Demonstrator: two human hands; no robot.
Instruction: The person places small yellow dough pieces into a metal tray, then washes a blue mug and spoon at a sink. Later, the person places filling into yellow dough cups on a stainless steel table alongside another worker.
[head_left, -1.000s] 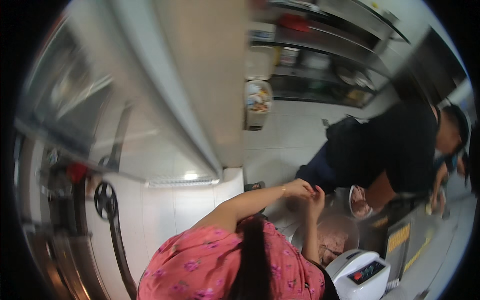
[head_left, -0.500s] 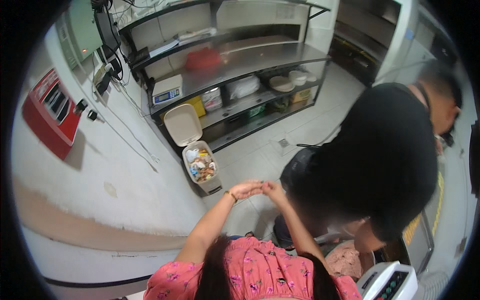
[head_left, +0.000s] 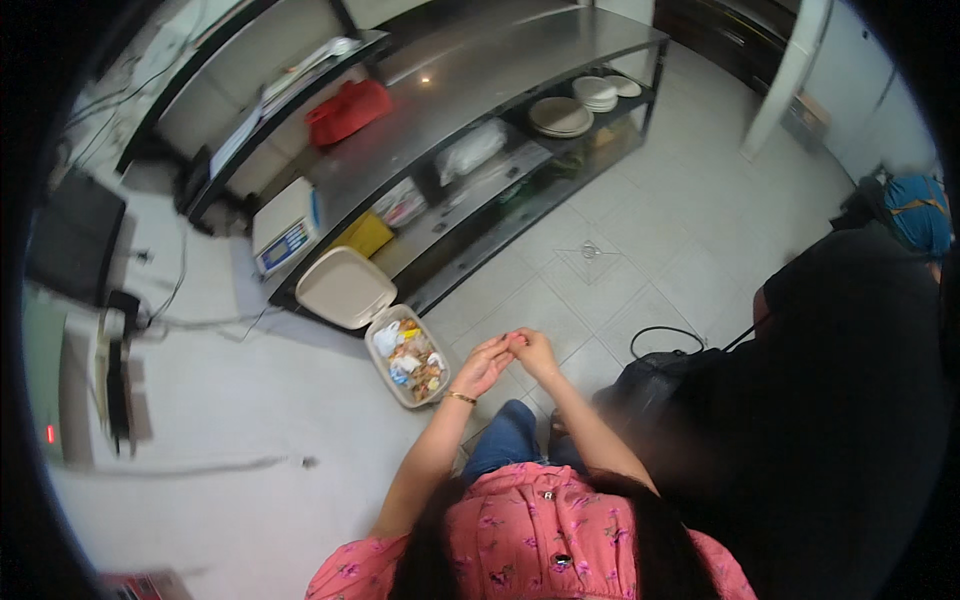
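In front of my body my left hand (head_left: 482,368) is turned palm up, fingers stretched toward the right, with a gold bracelet (head_left: 461,397) on its wrist. Closed fingers of my right hand (head_left: 534,353) meet the left fingertips. Whatever lies between them, if anything, is hidden. Just left of the hands stands a beige pedal bin (head_left: 419,399), nearly full of food scraps and wrappers. Its lid (head_left: 345,287) is tipped back against the shelf unit.
A metal shelf unit (head_left: 470,65) carries a scale (head_left: 285,235), a red cloth-like thing (head_left: 347,112) and stacked plates (head_left: 562,117). Close on my right is a person in black (head_left: 820,400). Beyond, the tiled floor (head_left: 620,215) has a drain (head_left: 588,249).
My view has swung left and down, bringing the bin closer to my hands. The fingers still touch. The meat tub and white machine at the lower right have left the view.
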